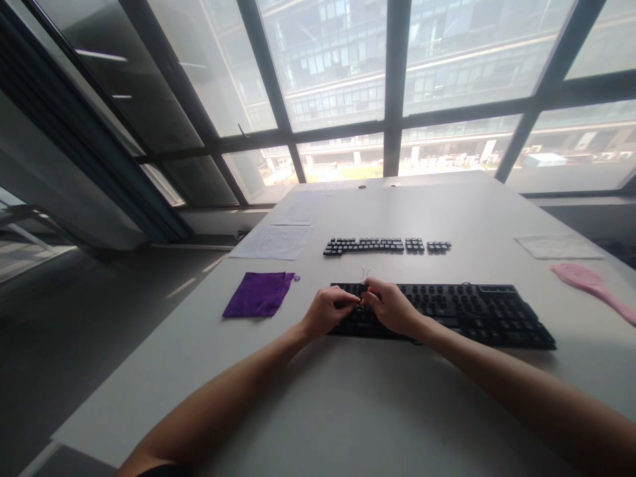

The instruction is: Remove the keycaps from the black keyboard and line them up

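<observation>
A black keyboard (472,308) lies on the white table, with many of its keycaps off and bare switches showing. Over its left part my two hands meet. My right hand (390,306) is closed around a wire keycap puller (366,271), whose thin wire ends point up and away from me. Fingertips of my left hand (325,310) are pinched together right beside it; whatever they grip is too small to make out. Behind the keyboard, removed black keycaps (380,244) sit in rows and groups on the tabletop.
To the left lie a purple cloth pouch (259,294) and paper sheets (273,242). A pink brush (591,285) and a flat pale packet (557,247) are on the right. Large windows (322,59) rise beyond the table (318,411).
</observation>
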Motion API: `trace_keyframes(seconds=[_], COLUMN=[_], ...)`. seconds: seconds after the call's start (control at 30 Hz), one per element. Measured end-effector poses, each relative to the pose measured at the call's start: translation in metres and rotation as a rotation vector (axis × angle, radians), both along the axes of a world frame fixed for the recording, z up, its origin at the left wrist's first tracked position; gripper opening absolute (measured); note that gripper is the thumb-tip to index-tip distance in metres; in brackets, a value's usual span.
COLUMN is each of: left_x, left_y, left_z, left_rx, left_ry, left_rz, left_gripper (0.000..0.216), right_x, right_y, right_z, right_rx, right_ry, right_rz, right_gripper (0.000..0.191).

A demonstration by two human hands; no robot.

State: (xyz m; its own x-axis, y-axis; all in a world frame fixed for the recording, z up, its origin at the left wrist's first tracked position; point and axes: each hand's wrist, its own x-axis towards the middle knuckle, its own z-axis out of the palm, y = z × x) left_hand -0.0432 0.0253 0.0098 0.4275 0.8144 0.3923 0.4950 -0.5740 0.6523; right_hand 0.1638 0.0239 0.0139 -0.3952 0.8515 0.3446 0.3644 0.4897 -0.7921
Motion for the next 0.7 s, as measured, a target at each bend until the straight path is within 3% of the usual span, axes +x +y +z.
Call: trace_keyframes(seconds=[0.17,0.4,0.63,0.7], left_x=[0.001,0.0,0.001,0.001], left_y=[0.0,-0.003,-0.009,-0.01], left_z=[0.0,-0.001,0.011,0.012], left_rx=[0.022,0.136,0.091,0.094], left_ry=[0.053,0.139,0.122,0.145], left_rz=[0.026,-0.043,-0.084,-0.104], left_gripper=[0.009,0.013,0.027,0.023], right_x=[0.0,0.0,0.0,0.0], right_y=[0.0,0.0,-0.004,-0.005], right_z=[0.001,-0.003,-0.008,-0.007], right_rx=[0.038,0.119,0.349,0.406], right_ry=[-0.035,-0.105,-0.26,-0.302], right_rz=[-0.015,-0.003,0.058,0.079], right_gripper=[0.013,0.016,0.013,0.011])
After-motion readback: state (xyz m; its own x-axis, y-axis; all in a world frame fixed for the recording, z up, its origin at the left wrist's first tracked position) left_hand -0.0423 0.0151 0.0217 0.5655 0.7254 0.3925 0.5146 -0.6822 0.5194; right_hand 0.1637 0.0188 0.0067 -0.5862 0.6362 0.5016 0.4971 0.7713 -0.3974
